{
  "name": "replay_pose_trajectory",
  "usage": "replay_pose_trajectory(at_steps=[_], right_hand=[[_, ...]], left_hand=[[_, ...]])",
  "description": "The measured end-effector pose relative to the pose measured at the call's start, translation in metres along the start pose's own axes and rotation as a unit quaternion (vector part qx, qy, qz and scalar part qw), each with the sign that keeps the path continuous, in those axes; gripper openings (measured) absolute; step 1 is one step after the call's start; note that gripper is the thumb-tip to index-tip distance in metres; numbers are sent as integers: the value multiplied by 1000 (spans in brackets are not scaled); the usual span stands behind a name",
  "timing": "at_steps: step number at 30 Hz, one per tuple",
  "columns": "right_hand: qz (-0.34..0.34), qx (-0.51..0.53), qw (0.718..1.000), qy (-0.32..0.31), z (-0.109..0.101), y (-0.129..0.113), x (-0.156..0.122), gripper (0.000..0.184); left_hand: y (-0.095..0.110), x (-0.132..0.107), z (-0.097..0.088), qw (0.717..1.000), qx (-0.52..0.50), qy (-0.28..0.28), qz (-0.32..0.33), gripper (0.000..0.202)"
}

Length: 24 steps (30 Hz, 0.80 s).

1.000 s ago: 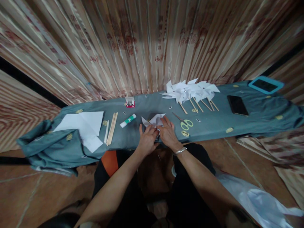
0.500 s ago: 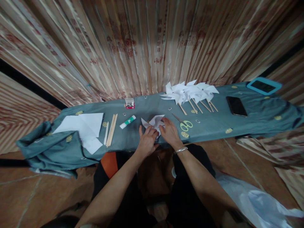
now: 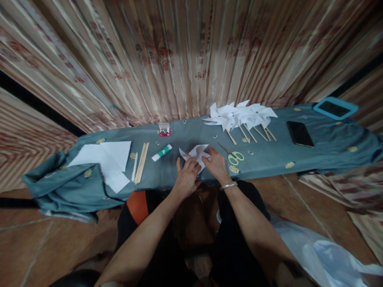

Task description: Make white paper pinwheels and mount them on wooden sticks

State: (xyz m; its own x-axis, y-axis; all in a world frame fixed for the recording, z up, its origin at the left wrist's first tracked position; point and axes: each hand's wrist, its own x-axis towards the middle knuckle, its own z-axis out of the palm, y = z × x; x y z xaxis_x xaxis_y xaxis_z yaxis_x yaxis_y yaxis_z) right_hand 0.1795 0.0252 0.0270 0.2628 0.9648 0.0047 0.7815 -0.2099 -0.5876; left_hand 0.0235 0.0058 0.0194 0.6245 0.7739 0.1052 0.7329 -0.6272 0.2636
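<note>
A white paper pinwheel without a stick lies at the front edge of the cloth-covered table. My left hand presses its bent fingers onto the pinwheel's near left part, and the thumb side is partly hidden. From the right, my right hand grips the pinwheel's right blade between thumb and fingers. Both hands cover much of its centre. Just right of them lie scissors with yellow-green handles. To the left is a green and white glue stick.
Finished pinwheels on sticks overlap at the back. Wooden sticks, a white pencil-like rod and white paper sheets lie left. A small red box holds metal pieces. A phone and a blue-framed device lie right.
Both hands stay on the pinwheel with only slight finger movement. The whole view has shifted a little; the objects on the table keep their places.
</note>
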Motion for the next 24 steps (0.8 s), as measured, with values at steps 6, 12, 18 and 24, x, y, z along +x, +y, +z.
replay_pose_trajectory(at_steps=[6, 12, 18, 24], right_hand=[[5, 37, 999, 7, 0, 2, 1, 51], [8, 54, 998, 16, 2, 4, 2, 50], [2, 95, 995, 30, 4, 12, 8, 50], [13, 161, 985, 59, 12, 25, 16, 47]], left_hand=[[-2, -1, 2, 1000, 2, 11, 6, 53], [-2, -1, 1, 1000, -1, 6, 4, 54], [-4, -1, -3, 999, -35, 19, -1, 59], [-14, 2, -4, 987, -113, 94, -66, 66]])
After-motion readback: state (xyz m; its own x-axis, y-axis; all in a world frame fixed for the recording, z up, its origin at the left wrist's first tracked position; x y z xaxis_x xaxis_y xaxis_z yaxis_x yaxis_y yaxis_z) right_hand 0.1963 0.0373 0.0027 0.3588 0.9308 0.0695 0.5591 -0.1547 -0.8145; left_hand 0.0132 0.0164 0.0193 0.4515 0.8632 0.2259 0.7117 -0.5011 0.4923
